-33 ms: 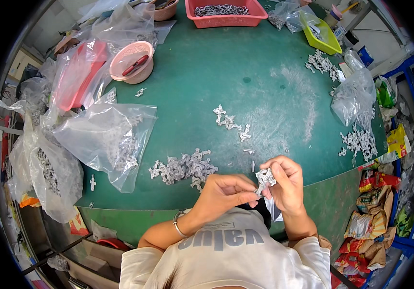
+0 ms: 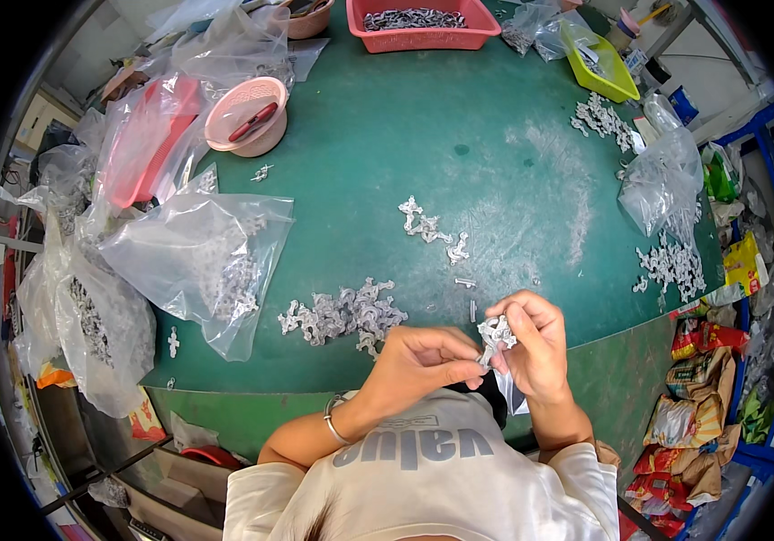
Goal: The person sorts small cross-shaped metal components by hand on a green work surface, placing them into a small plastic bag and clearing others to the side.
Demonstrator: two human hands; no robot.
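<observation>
In front of my chest, my right hand (image 2: 535, 347) grips a small cluster of silver-grey metal castings (image 2: 497, 334) between thumb and fingers. My left hand (image 2: 430, 359) pinches the lower end of the same cluster, and its fingertips partly hide that end. A heap of similar grey metal castings (image 2: 337, 314) lies on the green table (image 2: 378, 144), just left of my left hand. Beyond my hands are a loose chain of castings (image 2: 425, 224) and a short metal piece (image 2: 465, 282).
At left, a clear plastic bag (image 2: 197, 239) of castings lies near a pink basket (image 2: 261, 140) holding a red-handled tool. A red tray (image 2: 423, 40) of metal parts stands at the far edge, a yellow-green basket (image 2: 617, 83) at far right. More castings (image 2: 673, 270) lie right.
</observation>
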